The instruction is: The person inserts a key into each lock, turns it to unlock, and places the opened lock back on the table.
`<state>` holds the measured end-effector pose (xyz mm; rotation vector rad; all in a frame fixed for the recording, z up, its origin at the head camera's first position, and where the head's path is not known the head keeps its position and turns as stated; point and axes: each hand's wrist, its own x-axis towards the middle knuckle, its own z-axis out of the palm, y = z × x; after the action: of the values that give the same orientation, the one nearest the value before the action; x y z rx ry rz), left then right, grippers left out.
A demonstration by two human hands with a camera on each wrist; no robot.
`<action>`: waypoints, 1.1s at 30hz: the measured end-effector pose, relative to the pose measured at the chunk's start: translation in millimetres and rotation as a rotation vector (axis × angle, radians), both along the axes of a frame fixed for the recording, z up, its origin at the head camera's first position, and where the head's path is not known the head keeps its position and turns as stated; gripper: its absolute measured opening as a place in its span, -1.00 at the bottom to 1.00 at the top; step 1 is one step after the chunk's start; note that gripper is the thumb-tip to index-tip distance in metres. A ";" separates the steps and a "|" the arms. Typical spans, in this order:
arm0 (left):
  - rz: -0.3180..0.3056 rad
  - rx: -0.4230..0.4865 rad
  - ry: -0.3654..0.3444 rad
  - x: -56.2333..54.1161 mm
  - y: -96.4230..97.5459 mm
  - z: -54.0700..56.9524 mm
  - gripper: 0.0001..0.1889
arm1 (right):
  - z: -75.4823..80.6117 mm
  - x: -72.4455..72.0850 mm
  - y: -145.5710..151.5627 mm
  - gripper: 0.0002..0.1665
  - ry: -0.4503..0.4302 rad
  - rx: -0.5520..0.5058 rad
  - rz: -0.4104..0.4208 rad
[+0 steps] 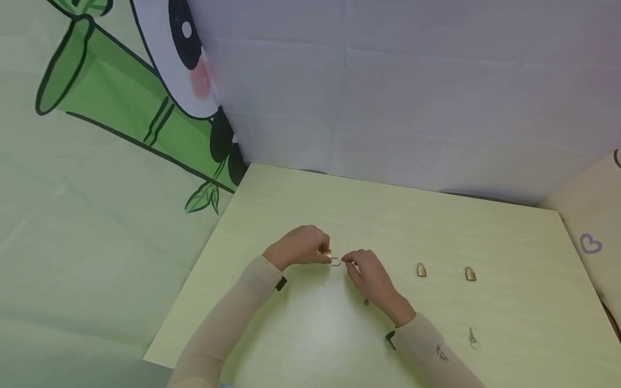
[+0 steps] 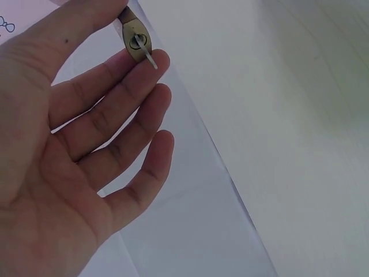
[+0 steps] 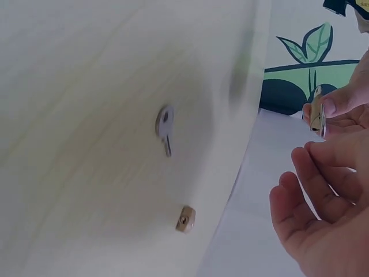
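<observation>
The left hand has its grip clamped on a brass padlock over the surface. At the shackle's three o'clock, the right hand brings its fingertips nearly together; whether they pinch anything, I cannot tell.

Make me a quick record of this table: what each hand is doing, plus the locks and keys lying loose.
Left hand: grips a padlock
Right hand: beside that padlock, thumb and finger together; cannot tell whether anything is between them
Loose padlocks: two on the table, one nearer the right hand, one farther right
Loose keys: one beside the right wrist, another farther right
</observation>
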<state>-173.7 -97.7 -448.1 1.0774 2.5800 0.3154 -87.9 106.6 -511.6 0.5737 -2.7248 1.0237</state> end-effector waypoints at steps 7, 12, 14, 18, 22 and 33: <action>0.027 -0.029 0.018 1.3 0.5 -1.6 -0.82 | 1.6 0.1 8.8 -0.79 0.359 0.224 0.026; 0.029 -0.031 0.030 2.4 -0.3 -2.5 -0.81 | 8.7 1.6 14.1 -0.74 0.415 0.344 -0.005; 0.032 -0.032 0.031 2.9 -0.7 -2.7 -0.80 | 11.6 2.4 16.0 -0.73 0.407 0.371 -0.013; 0.039 -0.041 0.049 3.6 -1.3 -4.1 -0.78 | 13.6 2.9 19.4 -0.75 0.385 0.400 -0.026; 0.049 -0.063 0.079 3.8 0.4 -7.5 -0.74 | 13.3 3.5 22.9 -0.76 0.381 0.395 -0.029; 0.190 -0.106 0.166 2.8 3.1 -32.6 -0.52 | 10.9 5.1 31.9 -0.79 0.383 0.377 -0.041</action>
<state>-170.9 -94.6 -480.7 0.8559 2.8183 0.1358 -82.8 138.5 -500.7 0.6837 -2.5704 0.3374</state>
